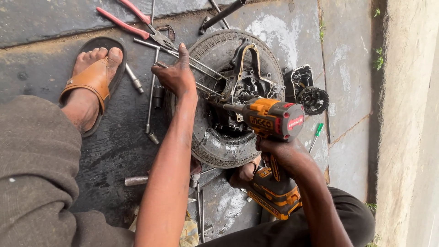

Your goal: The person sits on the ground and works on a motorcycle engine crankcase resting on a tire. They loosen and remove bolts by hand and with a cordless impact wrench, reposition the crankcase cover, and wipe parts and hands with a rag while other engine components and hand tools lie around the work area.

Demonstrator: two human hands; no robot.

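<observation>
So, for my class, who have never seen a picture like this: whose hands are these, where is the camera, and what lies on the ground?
The camera sits on the person's head and looks down at their own two hands. The right hand grips an orange cordless driver, its tip set into the metal hub of a small tyred wheel lying flat on wet paving. The left hand rests on the tyre's edge over some long metal rods. Nearby lie red-handled pliers, a green-handled screwdriver and a sandalled foot.

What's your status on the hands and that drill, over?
Right hand gripping orange cordless drill, bit into the metal engine casing on the small black tyre. Left hand on the tyre's edge over long metal rods. Nothing blocking.
</observation>
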